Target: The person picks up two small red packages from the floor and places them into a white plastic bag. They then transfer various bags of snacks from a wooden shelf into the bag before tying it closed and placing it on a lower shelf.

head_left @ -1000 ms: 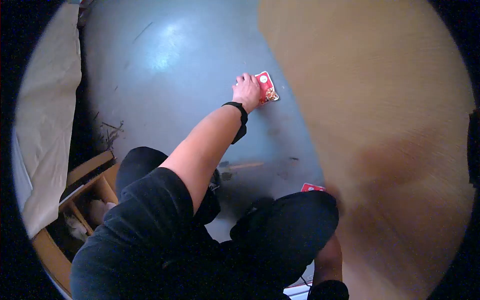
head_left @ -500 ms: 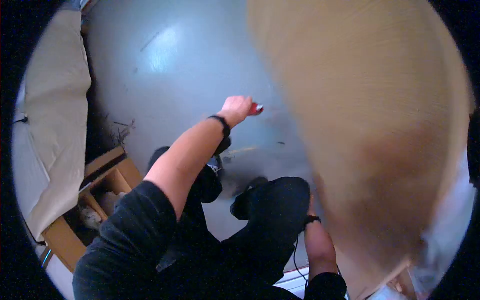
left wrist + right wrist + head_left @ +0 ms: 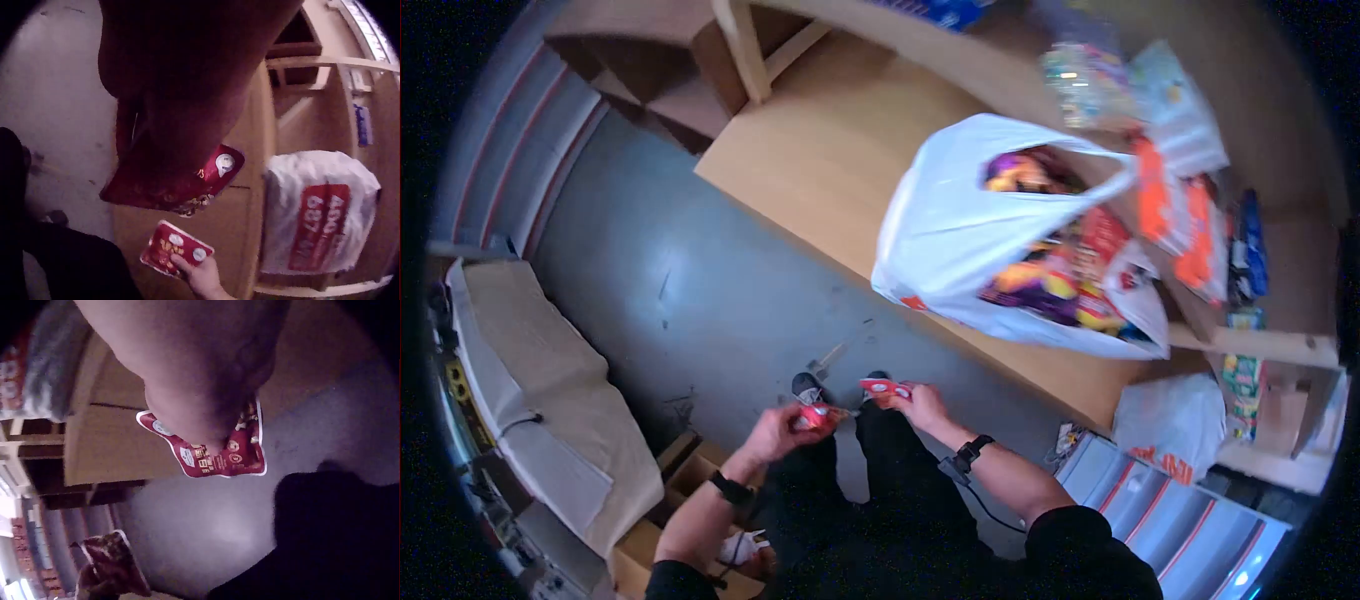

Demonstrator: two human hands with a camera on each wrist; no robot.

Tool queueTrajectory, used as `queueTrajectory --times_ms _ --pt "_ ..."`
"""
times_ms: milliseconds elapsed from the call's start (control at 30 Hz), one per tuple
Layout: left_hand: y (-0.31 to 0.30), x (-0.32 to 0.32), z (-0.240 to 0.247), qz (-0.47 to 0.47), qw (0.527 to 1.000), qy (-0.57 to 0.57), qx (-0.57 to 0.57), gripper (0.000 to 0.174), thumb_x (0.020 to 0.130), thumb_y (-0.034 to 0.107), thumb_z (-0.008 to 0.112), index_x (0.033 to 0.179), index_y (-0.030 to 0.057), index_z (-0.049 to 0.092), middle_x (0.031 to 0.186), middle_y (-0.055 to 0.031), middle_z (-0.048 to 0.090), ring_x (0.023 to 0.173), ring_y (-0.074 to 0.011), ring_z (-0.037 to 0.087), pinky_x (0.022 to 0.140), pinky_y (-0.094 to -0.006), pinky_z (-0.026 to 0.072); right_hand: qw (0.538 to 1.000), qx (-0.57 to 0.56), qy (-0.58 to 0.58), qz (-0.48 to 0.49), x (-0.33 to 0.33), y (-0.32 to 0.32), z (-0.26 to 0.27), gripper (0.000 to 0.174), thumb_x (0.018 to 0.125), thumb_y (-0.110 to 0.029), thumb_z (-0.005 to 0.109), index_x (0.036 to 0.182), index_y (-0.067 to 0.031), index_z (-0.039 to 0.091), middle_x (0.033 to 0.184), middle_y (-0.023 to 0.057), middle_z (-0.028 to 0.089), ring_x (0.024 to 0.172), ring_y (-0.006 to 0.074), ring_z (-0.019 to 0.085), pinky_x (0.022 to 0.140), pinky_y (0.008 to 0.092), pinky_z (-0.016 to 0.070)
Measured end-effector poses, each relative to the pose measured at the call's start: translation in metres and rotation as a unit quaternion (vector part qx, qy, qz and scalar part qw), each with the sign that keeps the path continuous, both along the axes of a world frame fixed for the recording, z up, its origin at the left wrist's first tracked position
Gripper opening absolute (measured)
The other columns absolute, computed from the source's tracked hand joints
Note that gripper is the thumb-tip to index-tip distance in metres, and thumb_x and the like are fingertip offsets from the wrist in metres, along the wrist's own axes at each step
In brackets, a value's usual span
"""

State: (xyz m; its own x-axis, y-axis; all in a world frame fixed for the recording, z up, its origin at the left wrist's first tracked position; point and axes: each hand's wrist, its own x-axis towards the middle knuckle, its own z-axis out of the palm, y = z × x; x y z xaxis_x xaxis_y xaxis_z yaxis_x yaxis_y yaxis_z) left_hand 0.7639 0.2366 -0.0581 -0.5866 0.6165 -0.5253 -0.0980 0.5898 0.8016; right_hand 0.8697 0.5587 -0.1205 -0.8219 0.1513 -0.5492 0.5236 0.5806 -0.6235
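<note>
Both hands hold a small red packet each, above the knees. At the left of the pair in the head view, my left hand (image 3: 772,434) pinches one packet (image 3: 811,417); close up in the left wrist view, that packet (image 3: 215,175) sticks out beyond the dark, shadowed hand (image 3: 181,106). My right hand (image 3: 922,407) grips the second packet (image 3: 884,387) by its end. White-edged and printed, this packet (image 3: 240,459) shows below the right hand (image 3: 200,381) in the right wrist view. A gap separates the two packets.
A white carrier bag (image 3: 945,215) of colourful packs stands on the wooden shelf (image 3: 830,130) ahead. Further bags (image 3: 1170,425) lie to the right. Cardboard compartments (image 3: 640,555) are low at the left, beside a beige sheet (image 3: 550,370). Ribbed grey panels (image 3: 1170,520) are at lower right.
My left hand has lifted its packet off the floor and drawn it back towards the body. The right hand has come up into view with another packet. The head view has swung to the shelf.
</note>
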Motion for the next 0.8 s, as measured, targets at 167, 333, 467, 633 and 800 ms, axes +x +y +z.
queueTrajectory --times_ms 167,333,467,633,800 --pt "0.036 0.026 0.156 -0.026 0.999 0.028 0.013 0.049 0.075 0.031 0.089 0.107 0.002 0.067 0.092 -0.0197 0.072 0.086 -0.0337 0.072 0.079 -0.0409 0.0557 0.97 -0.238 -0.006 0.055 0.024 -0.047 0.105 0.036 0.089 -0.013 0.072 0.124 -0.0061 0.068 0.111 0.0117 0.075 0.106 0.02 0.069 0.096 0.038 0.0519" --pt "0.069 0.028 0.248 -0.05 0.994 0.095 -0.012 0.05 0.072 0.032 0.091 0.101 0.0005 0.064 0.087 -0.0191 0.071 0.081 -0.0324 0.07 0.074 -0.0411 0.0542 0.915 -0.395 0.081 -0.007 0.037 -0.008 0.23 0.029 0.101 -0.009 0.056 0.128 0.0021 0.062 0.124 0.0082 0.069 0.111 0.0143 0.063 0.101 0.0337 0.0495" --pt "0.102 0.04 0.294 -0.034 0.989 0.141 0.024 0.054 0.07 0.032 0.092 0.1 -0.0013 0.063 0.085 -0.0198 0.07 0.079 -0.0308 0.071 0.072 -0.0396 0.0536 0.866 -0.48 0.088 -0.105 0.059 0.031 0.285 0.041 0.104 -0.035 0.061 0.121 0.0022 0.066 0.112 0.0055 0.072 0.101 0.0101 0.063 0.091 0.0318 0.0512" --pt "0.141 0.047 0.324 -0.076 0.977 0.199 0.028 0.055 0.069 0.032 0.093 0.098 -0.0021 0.062 0.088 -0.0214 0.07 0.083 -0.0375 0.071 0.075 -0.0418 0.055 0.865 -0.454 0.202 -0.066 0.071 0.048 0.313 0.046 0.096 -0.034 0.074 0.125 0.001 0.064 0.115 0.0042 0.071 0.101 0.0105 0.063 0.093 0.0313 0.0518" --pt "0.164 0.043 0.337 -0.111 0.969 0.217 0.043 0.054 0.069 0.032 0.092 0.099 -0.0022 0.063 0.091 -0.0222 0.071 0.086 -0.0392 0.07 0.077 -0.0428 0.0549 0.873 -0.429 0.22 -0.078 0.071 0.061 0.331 0.048 0.089 -0.023 0.082 0.126 0.0004 0.064 0.115 0.004 0.071 0.101 0.0098 0.063 0.09 0.0312 0.0538"
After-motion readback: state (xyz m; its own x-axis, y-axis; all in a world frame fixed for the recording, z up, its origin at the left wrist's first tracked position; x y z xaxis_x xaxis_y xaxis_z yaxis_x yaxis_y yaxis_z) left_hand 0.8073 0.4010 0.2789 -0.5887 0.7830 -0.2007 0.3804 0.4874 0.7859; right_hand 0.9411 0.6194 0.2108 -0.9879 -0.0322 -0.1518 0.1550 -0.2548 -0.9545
